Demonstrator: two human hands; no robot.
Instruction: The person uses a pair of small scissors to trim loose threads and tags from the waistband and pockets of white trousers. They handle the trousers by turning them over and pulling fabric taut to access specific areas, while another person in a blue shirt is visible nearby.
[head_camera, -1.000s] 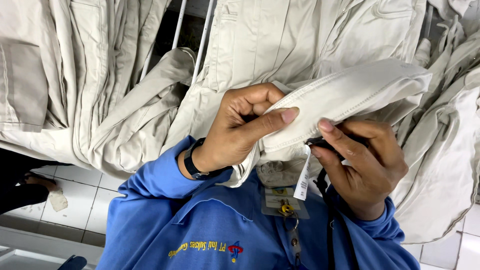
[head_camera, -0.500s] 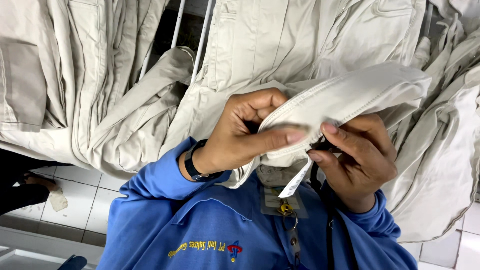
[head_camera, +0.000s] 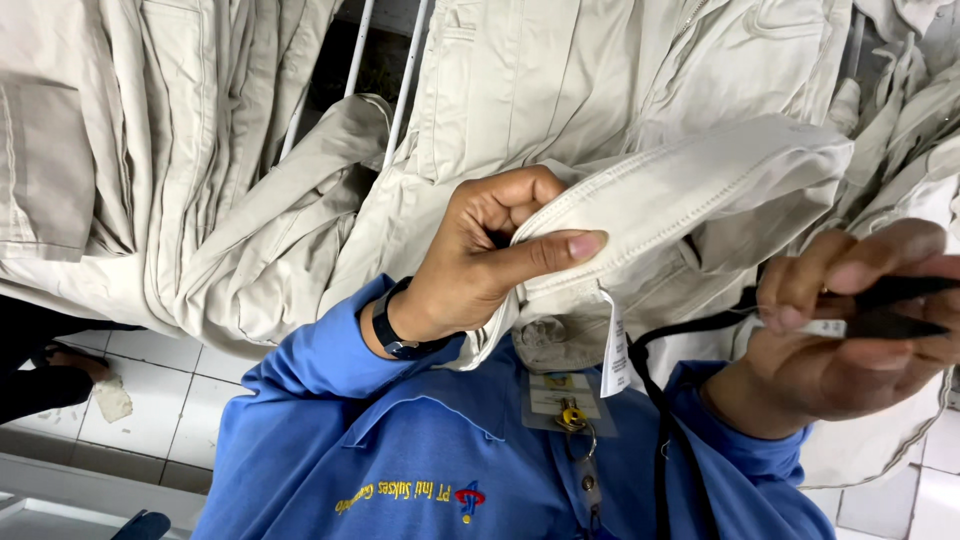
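My left hand (head_camera: 480, 260), with a dark wristband, pinches a stitched fold of a beige garment (head_camera: 700, 190) between thumb and fingers. A small white tag (head_camera: 613, 350) hangs loose under the fold. My right hand (head_camera: 840, 340) is at the right, apart from the fold. It is shut on a slim black tool (head_camera: 890, 310), and a small white piece shows at the fingertips. The tool is blurred, so I cannot tell its kind. Both my sleeves are blue.
Several beige garments (head_camera: 150, 150) hang close together from white rack rods (head_camera: 355, 50). An ID badge (head_camera: 560, 395) on a black lanyard (head_camera: 660, 440) lies on my blue shirt. White tiled floor (head_camera: 190, 400) shows lower left, with another person's foot (head_camera: 70, 365).
My right hand has pulled away to the right from the fold, still holding the black tool. The white tag now hangs free. My left hand keeps its pinch.
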